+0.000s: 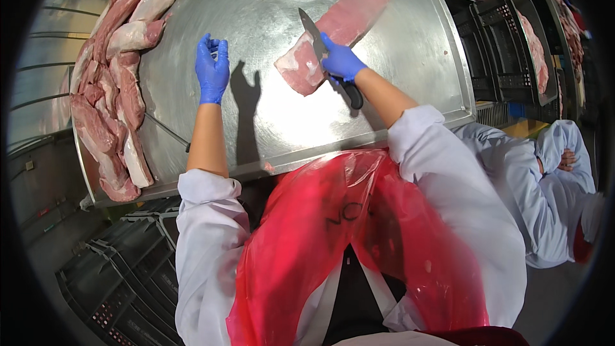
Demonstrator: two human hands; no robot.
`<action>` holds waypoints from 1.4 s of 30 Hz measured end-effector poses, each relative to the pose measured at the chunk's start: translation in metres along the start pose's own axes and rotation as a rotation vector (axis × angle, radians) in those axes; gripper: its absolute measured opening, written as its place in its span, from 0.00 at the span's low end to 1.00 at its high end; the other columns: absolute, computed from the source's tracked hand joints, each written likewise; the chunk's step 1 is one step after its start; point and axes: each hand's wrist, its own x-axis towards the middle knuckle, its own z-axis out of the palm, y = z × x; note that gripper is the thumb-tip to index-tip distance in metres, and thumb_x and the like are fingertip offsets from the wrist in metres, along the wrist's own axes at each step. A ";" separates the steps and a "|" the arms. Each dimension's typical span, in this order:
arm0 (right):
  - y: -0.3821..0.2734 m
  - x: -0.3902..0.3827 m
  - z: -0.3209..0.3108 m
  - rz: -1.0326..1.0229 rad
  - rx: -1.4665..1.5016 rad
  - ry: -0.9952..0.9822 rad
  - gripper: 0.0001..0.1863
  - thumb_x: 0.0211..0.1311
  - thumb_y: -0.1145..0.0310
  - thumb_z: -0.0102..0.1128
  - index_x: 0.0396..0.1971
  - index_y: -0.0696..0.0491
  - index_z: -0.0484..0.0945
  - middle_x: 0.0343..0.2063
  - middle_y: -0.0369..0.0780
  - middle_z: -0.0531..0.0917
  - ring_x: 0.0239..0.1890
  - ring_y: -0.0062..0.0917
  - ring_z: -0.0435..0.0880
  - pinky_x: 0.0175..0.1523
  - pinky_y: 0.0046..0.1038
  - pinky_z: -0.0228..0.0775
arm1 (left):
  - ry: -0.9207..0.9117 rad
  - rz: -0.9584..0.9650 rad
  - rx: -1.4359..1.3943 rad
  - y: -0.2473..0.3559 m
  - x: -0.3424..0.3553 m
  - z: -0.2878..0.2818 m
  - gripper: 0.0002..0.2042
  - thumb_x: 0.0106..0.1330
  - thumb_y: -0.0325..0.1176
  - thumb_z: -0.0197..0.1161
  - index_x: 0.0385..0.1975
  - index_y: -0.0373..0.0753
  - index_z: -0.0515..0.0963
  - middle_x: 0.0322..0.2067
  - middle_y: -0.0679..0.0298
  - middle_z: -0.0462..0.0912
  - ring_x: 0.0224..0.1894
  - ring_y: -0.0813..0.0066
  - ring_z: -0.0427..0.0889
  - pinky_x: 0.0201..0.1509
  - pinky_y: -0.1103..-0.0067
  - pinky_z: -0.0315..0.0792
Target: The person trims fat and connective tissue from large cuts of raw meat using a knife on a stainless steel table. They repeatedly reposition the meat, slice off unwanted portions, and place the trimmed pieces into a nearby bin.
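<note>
A long slab of pale pink meat, a pork loin by its look (359, 8), lies slantwise on the steel table (269, 0). My right hand (343, 61), in a blue glove, is closed round a knife (310, 26). Its black handle sticks out below the hand toward me, and the blade points away over the near end of the loin. Whether the edge touches the meat I cannot tell. My left hand (213, 70), gloved in blue too, is held above the table left of the loin. Its fingers are loosely bent and apart, with nothing in them.
Several strips of meat (115, 83) are heaped along the table's left side. A thin rod with a dark handle (170, 131) lies beside them. Black crates (506, 45) with meat stand at the right, other crates (122, 275) lower left. A person in white (532, 179) is close on my right.
</note>
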 end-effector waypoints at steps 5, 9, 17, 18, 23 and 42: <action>0.032 -0.133 0.005 -0.074 0.089 -0.192 0.41 0.67 0.68 0.54 0.77 0.39 0.46 0.27 0.44 0.83 0.24 0.27 0.84 0.32 0.30 0.77 | 0.021 -0.032 -0.053 -0.002 0.009 0.007 0.18 0.69 0.40 0.65 0.50 0.32 0.75 0.32 0.59 0.82 0.34 0.74 0.81 0.40 0.75 0.76; 0.055 -0.182 -0.025 0.004 0.231 -0.129 0.43 0.64 0.71 0.56 0.77 0.39 0.49 0.25 0.43 0.84 0.19 0.23 0.81 0.28 0.28 0.75 | -0.151 -0.068 -0.127 0.027 -0.008 0.066 0.14 0.63 0.39 0.69 0.40 0.36 0.77 0.26 0.60 0.82 0.28 0.74 0.82 0.33 0.74 0.76; 0.040 -0.073 -0.011 -0.099 0.382 0.238 0.44 0.62 0.76 0.54 0.77 0.37 0.51 0.32 0.44 0.84 0.22 0.22 0.79 0.32 0.27 0.77 | -0.514 -0.151 0.204 0.049 -0.034 0.155 0.11 0.61 0.36 0.61 0.30 0.32 0.80 0.32 0.42 0.84 0.37 0.44 0.84 0.45 0.62 0.78; 0.040 -0.052 -0.002 -0.097 0.458 0.178 0.43 0.62 0.74 0.55 0.76 0.36 0.51 0.28 0.45 0.84 0.21 0.24 0.80 0.31 0.29 0.77 | -0.513 -0.181 0.156 0.042 -0.033 0.155 0.11 0.61 0.36 0.61 0.28 0.32 0.80 0.31 0.43 0.84 0.36 0.46 0.85 0.44 0.63 0.78; 0.006 0.018 0.020 -0.077 0.112 0.058 0.40 0.65 0.66 0.52 0.76 0.37 0.50 0.27 0.47 0.84 0.20 0.29 0.82 0.31 0.33 0.79 | -0.515 -0.312 -0.020 0.031 -0.028 0.159 0.11 0.58 0.36 0.66 0.24 0.33 0.80 0.25 0.47 0.84 0.30 0.54 0.85 0.38 0.65 0.77; 0.009 -0.025 0.012 -0.099 0.054 -0.289 0.41 0.67 0.67 0.51 0.77 0.32 0.45 0.24 0.43 0.80 0.18 0.27 0.78 0.24 0.29 0.75 | -0.501 -0.516 -0.523 0.060 -0.031 0.108 0.07 0.65 0.29 0.64 0.26 0.34 0.78 0.21 0.66 0.77 0.22 0.80 0.73 0.28 0.80 0.68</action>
